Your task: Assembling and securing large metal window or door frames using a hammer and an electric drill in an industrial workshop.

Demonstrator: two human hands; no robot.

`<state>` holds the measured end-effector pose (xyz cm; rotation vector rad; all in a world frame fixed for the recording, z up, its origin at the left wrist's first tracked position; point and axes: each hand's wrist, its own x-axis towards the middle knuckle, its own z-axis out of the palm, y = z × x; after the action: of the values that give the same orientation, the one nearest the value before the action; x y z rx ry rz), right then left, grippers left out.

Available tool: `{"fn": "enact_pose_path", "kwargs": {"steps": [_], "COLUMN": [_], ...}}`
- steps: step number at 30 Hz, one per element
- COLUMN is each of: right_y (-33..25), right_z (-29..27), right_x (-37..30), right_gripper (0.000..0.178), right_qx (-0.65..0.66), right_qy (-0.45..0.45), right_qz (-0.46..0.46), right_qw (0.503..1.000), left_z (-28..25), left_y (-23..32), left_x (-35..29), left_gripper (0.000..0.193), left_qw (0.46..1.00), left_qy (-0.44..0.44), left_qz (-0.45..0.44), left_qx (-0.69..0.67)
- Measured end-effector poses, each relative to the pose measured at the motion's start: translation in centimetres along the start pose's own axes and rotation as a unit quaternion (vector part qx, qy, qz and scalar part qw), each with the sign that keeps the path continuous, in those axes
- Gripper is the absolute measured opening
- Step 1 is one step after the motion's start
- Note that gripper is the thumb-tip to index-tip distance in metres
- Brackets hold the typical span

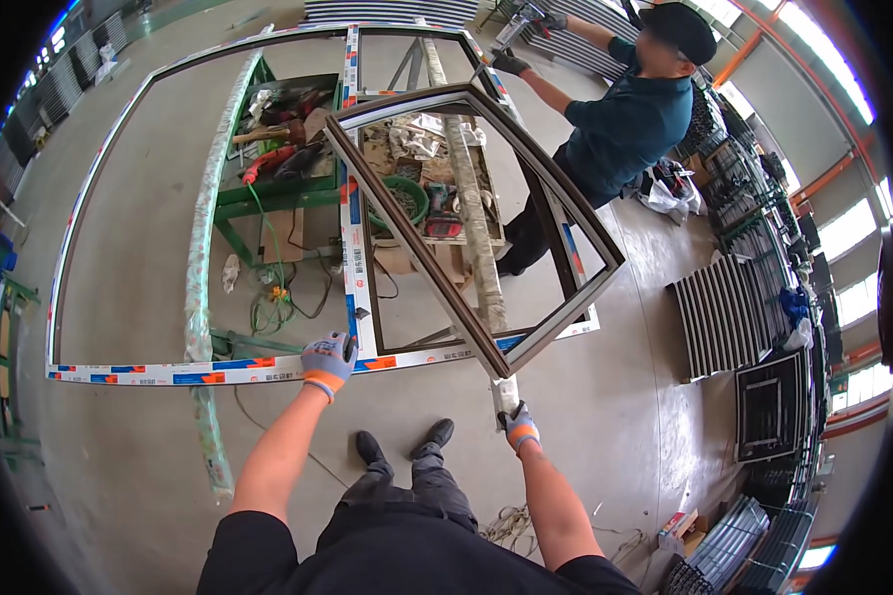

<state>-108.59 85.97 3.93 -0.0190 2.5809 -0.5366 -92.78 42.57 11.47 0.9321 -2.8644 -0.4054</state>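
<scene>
Gloved hands at the near edge of a large taped window frame [238,373]
The right hand [521,428] is at the near end of a wrapped support beam [506,393], but whether it grips cannot be told; the left hand [327,363] curls closed over the frame's near rail, apparently steadying it. Just beyond the right hand, a brown sash [419,248] lies aslant over the frame. Ahead of both, the frame spans two beams, likely wrapped to spare its finish; farther off, a co-worker [630,129] stands right.
</scene>
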Motion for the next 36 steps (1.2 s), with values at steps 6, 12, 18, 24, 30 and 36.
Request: {"fn": "enact_pose_path", "kwargs": {"steps": [6,12,18,24,30,36], "right_y": [-0.8,-1.2,-1.7,-0.8,-0.8,-1.2], "right_z": [-0.4,-0.9,-1.3,-0.8,-0.7,-0.8], "right_x": [-0.4,-0.8,-1.2,-0.9,-0.8,-0.8], "right_gripper": [0.066,0.065,0.063,0.062,0.059,0.058], "right_qx": [-0.012,-0.023,-0.015,-0.011,-0.02,-0.021], "right_qy": [-0.023,-0.019,-0.019,-0.015,-0.014,-0.019], "right_qz": [0.013,0.015,0.017,0.014,0.02,0.024], "right_qw": [1.0,0.999,1.0,1.0,1.0,0.999], "left_z": [0.1,0.2,0.6,0.2,1.0,1.2], "left_y": [-0.3,-0.2,-0.3,0.0,-0.4,-0.6], "left_x": [-0.2,0.0,-0.2,0.0,-0.1,-0.2], "left_gripper": [0.032,0.032,0.03,0.029,0.03,0.028], "left_qw": [1.0,1.0,0.999,1.0,0.999,0.998], "left_qy": [0.018,-0.01,0.048,0.021,0.036,0.057], "left_qz": [0.011,0.003,0.025,0.011,0.022,0.019], "left_qx": [0.008,0.003,0.005,0.011,0.014,0.032]}}
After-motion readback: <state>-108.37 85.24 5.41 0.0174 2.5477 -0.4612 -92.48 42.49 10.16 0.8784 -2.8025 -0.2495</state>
